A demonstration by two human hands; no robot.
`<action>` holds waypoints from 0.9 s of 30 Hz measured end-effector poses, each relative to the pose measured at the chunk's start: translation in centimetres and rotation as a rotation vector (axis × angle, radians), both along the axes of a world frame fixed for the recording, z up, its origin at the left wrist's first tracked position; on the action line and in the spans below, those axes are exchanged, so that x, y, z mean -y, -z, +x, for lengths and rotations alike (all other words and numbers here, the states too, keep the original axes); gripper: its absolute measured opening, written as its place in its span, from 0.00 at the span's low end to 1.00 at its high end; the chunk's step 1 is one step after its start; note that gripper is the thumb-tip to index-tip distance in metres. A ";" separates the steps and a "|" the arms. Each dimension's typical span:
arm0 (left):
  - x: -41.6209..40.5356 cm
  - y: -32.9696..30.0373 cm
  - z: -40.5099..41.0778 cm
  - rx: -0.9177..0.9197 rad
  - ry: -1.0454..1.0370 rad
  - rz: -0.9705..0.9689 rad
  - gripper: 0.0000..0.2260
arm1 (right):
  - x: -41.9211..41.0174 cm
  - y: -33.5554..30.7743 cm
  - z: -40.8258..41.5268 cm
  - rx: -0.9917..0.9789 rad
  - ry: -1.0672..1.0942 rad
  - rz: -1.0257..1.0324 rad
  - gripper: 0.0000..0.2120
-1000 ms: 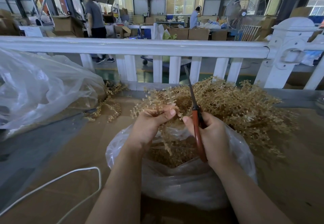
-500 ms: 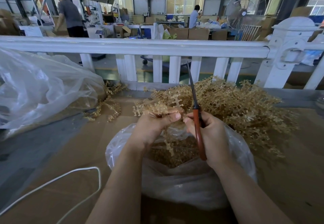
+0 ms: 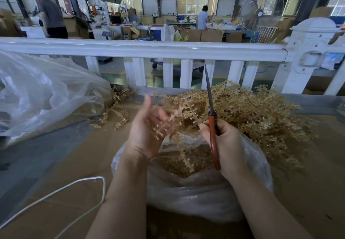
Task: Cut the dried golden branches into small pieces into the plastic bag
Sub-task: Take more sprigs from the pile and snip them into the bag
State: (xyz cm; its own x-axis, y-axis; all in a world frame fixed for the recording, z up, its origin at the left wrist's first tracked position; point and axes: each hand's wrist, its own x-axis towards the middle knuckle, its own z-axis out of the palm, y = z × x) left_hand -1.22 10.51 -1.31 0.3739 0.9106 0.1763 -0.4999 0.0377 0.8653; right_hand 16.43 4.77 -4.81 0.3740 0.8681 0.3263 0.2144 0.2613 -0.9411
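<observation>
Over the mouth of a clear plastic bag (image 3: pixel 196 197), a person's two bare hands work at a cardboard-covered bench. Their left hand (image 3: pixel 147 130) is turned palm up with the thumb raised and the fingers loosely spread; a golden sprig (image 3: pixel 177 115) lies across the fingertips, though motion blur leaves it unclear whether the fingers pinch it. Their right hand (image 3: pixel 226 145) is clenched around the red handles of a pair of scissors (image 3: pixel 211 119), whose closed blades point up and away from the hands. Cut golden pieces (image 3: pixel 179 164) fill the bag directly beneath both hands. Beyond and to the right of the right hand lies the pile of dried golden branches (image 3: pixel 257 115). Left of the left hand lie a few stray sprigs (image 3: pixel 117 111), a second, crumpled plastic bag (image 3: pixel 46 93) and a white cord (image 3: pixel 61 190). Past the hands runs a white railing (image 3: pixel 141 49).
</observation>
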 end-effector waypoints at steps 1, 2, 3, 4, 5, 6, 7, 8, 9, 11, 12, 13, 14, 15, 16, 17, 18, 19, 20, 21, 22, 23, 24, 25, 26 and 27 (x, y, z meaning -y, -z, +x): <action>0.1 -0.1 0.1 -0.081 -0.030 0.022 0.21 | 0.0 0.0 0.0 0.009 0.003 -0.004 0.04; 0.1 -0.1 0.3 -0.137 -0.043 0.044 0.16 | 0.1 0.0 0.0 0.017 0.006 -0.007 0.03; 0.1 -0.1 0.5 -0.174 -0.044 0.059 0.13 | 0.1 0.0 0.0 0.021 0.009 -0.008 0.03; 0.3 -0.2 0.6 -0.197 -0.037 0.056 0.11 | 0.2 -0.1 0.0 0.026 0.012 -0.009 0.02; 0.4 -0.3 0.8 -0.232 -0.031 0.051 0.11 | 0.2 -0.2 -0.1 0.036 0.013 -0.011 0.02; 0.5 -0.4 1.0 -0.282 -0.034 0.042 0.12 | 0.2 -0.2 -0.1 0.050 0.013 -0.012 0.02; 0.6 -0.4 1.1 -0.336 -0.044 0.036 0.14 | 0.2 -0.3 -0.2 0.062 0.011 -0.010 0.03; 0.7 -0.5 1.2 -0.372 -0.055 0.038 0.13 | 0.3 -0.3 -0.3 0.068 0.006 -0.008 0.03; 0.7 -0.5 1.2 -0.377 -0.057 0.039 0.11 | 0.3 -0.4 -0.3 0.068 0.002 -0.007 0.03; 0.7 -0.5 1.1 -0.367 -0.040 0.047 0.08 | 0.4 -0.5 -0.3 0.062 -0.004 -0.005 0.03; 0.7 -0.4 1.1 -0.377 -0.035 0.055 0.07 | 0.5 -0.6 -0.3 0.067 -0.005 -0.004 0.03; 0.7 -0.4 1.1 -0.393 -0.037 0.072 0.06 | 0.5 -0.6 -0.4 0.076 -0.004 -0.004 0.04; 0.8 -0.4 1.1 -0.396 -0.044 0.093 0.05 | 0.6 -0.7 -0.4 0.089 -0.001 -0.003 0.04; 0.8 -0.3 1.2 -0.384 -0.050 0.118 0.05 | 0.7 -0.8 -0.4 0.106 0.005 0.000 0.05; 0.8 -0.3 1.2 -0.362 -0.060 0.140 0.05 | 0.8 -0.9 -0.5 0.130 0.014 0.006 0.06; 0.8 -0.4 1.2 -0.342 -0.081 0.157 0.05 | 0.8 -0.9 -0.6 0.164 0.029 0.010 0.08; 0.8 -0.4 1.2 -0.329 -0.113 0.166 0.05 | 0.9 -1.0 -0.6 0.212 0.049 0.006 0.09; 0.6 -0.4 1.1 -0.326 -0.151 0.175 0.04 | 0.9 -1.0 -0.6 0.277 0.079 -0.008 0.10; 0.5 -0.4 1.0 -0.326 -0.186 0.185 0.04 | 0.9 -1.0 -0.7 0.347 0.113 -0.023 0.12; 0.4 -0.5 1.0 -0.330 -0.215 0.204 0.04 | 0.9 -0.9 -0.7 0.409 0.142 -0.030 0.13; 0.4 -0.5 1.0 -0.333 -0.236 0.225 0.05 | 0.9 -0.8 -0.7 0.458 0.160 -0.034 0.15; 0.3 -0.6 1.0 -0.337 -0.249 0.248 0.05 | 0.8 -0.7 -0.7 0.505 0.175 -0.034 0.18; 0.4 -0.7 1.0 -0.345 -0.257 0.270 0.06 | 0.7 -0.5 -0.8 0.550 0.188 -0.026 0.21; 0.4 -0.7 0.9 -0.353 -0.261 0.289 0.07 | 0.6 -0.3 -0.8 0.588 0.199 -0.011 0.25; 0.4 -0.7 0.9 -0.363 -0.265 0.301 0.09 | 0.5 -0.1 -0.9 0.618 0.210 0.005 0.28; 0.4 -0.6 0.8 -0.371 -0.271 0.307 0.12 | 0.5 0.1 -0.9 0.646 0.221 0.020 0.30</action>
State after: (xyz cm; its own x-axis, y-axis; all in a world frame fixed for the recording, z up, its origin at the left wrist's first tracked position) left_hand -0.37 10.13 -0.67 0.2208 0.9103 0.3500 -0.1156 -0.3319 0.9362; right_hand 15.50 4.27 -4.87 0.2665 0.7854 0.5586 0.7817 0.1629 -0.6020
